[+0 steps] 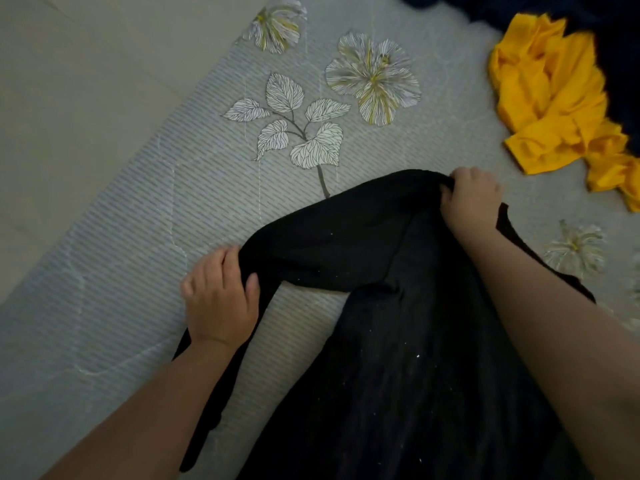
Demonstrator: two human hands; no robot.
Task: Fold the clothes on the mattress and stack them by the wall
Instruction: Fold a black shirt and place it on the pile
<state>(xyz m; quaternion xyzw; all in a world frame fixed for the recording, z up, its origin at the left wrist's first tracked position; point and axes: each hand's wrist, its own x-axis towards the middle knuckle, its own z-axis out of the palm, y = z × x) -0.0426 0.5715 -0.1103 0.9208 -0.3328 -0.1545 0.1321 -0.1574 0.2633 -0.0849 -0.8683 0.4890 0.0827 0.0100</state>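
While both your hands grip the black garment (398,341), it lies spread on the mattress (145,237) from centre down to 6 o'clock, its top edge lifted and bunched between your fists. Your left hand (221,296) sits at about 8 o'clock of centre, fingers curled round one gathered corner, with a narrow black strip hanging down past the wrist toward 7 o'clock. Your right hand (472,199) is at about 3 o'clock of centre, fingers closed over the other corner, forearm lying across the cloth. A crumpled yellow cloth (554,105) sits on the mattress at 2 o'clock, well apart from the black one. Dark blue fabric (519,8) runs along the top edge at 1 o'clock, touching the yellow cloth. Bare floor (69,81) shows from 9 to 11 o'clock, beside the mattress edge.
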